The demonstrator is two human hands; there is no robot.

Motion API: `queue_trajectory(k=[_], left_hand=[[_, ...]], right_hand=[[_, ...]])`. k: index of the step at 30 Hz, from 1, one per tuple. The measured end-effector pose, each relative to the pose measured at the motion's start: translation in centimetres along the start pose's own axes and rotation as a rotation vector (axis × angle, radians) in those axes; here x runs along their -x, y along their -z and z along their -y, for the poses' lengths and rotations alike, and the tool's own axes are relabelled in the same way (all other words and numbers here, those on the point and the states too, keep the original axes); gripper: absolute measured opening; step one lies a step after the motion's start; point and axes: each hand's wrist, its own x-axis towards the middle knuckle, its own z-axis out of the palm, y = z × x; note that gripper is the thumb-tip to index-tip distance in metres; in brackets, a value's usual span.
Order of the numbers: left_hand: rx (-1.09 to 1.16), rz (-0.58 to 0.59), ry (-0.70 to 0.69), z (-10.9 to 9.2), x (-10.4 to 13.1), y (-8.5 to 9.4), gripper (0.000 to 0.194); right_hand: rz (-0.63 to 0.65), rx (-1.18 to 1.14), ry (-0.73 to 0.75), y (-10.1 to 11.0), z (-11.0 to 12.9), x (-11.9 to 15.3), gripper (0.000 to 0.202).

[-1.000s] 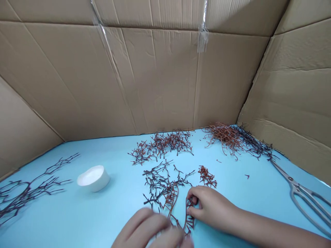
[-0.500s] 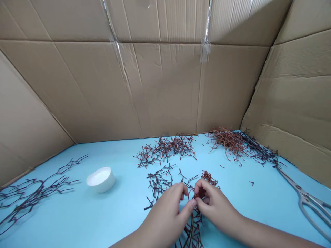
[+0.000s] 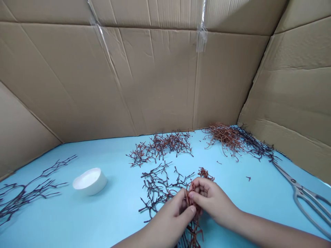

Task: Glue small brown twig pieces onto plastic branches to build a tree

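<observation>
Low in the centre of the view, my left hand (image 3: 172,218) is closed around a bundle of reddish-brown branching twigs (image 3: 193,232), whose stems hang below it. My right hand (image 3: 213,199) pinches a thin reddish stem (image 3: 188,195) at the top of the bundle, its fingertips close to my left thumb. Part of the bundle is hidden behind both hands. Dark branched twig pieces (image 3: 155,182) lie just beyond my left hand. A small reddish clump (image 3: 205,173) shows behind my right fingers.
A pile of forked twigs (image 3: 165,144) lies at the back. Thin reddish stems (image 3: 224,136) and dark stems (image 3: 256,144) are heaped at the back right, near metal scissors (image 3: 297,187). On the left are a white round dish (image 3: 90,182) and long dark branches (image 3: 26,198). Cardboard walls (image 3: 160,82) enclose the blue surface.
My right hand has moved slightly against the bundle, now pinching a stem beside my left fingers. My left fingers have closed in around the bundle. The whole view has shifted a little.
</observation>
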Motion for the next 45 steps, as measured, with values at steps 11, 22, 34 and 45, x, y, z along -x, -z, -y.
queue_trajectory(k=[11, 22, 34, 45], left_hand=[[-0.314, 0.219, 0.028, -4.1, 2.0, 3.7, 0.031], [-0.252, -0.163, 0.089, -1.5, 0.5, 4.6, 0.032], [-0.224, -0.275, 0.008, -1.3, 0.8, 3.0, 0.026], [-0.515, -0.253, -0.098, -1.7, 1.0, 0.5, 0.030]], right_hand=[[0.075, -0.192, -0.055, 1.3, 2.2, 1.7, 0.030], [-0.031, 0.890, 0.319, 4.4, 1.4, -1.7, 0.019], [-0.023, 0.794, 0.426, 2.6, 1.2, -0.7, 0.028], [-0.034, 0.097, 0.044, -0.6, 1.6, 1.4, 0.009]])
